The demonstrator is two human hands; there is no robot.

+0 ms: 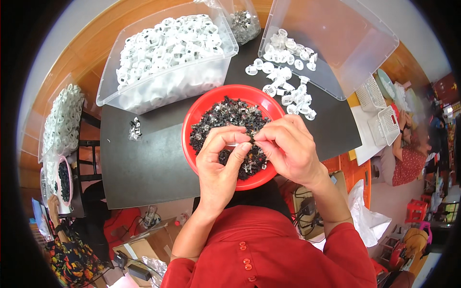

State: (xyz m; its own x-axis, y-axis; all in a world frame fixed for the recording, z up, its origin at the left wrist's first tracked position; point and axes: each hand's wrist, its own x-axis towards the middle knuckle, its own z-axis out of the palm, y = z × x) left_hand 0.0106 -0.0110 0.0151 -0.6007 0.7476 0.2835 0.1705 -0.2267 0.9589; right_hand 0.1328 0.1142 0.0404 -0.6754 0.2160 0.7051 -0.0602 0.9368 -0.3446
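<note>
My left hand [217, 161] and my right hand [292, 150] meet fingertip to fingertip above a round red basin [190, 162]. The basin is filled with small black and clear plastic parts [225, 114]. Between the thumb and bent fingers of my left hand shows a small white plastic piece [233, 144], mostly covered by them. My right thumb and forefinger are pinched together right beside it. Whatever lies in that pinch is too small and too hidden to name.
On the dark table [144, 168], a clear bin [168, 91] heaped with white parts stands at back left. Loose white parts [288, 93] spill from a tipped clear bin [331, 48] at back right. A small pile [135, 128] lies left; people sit at both sides.
</note>
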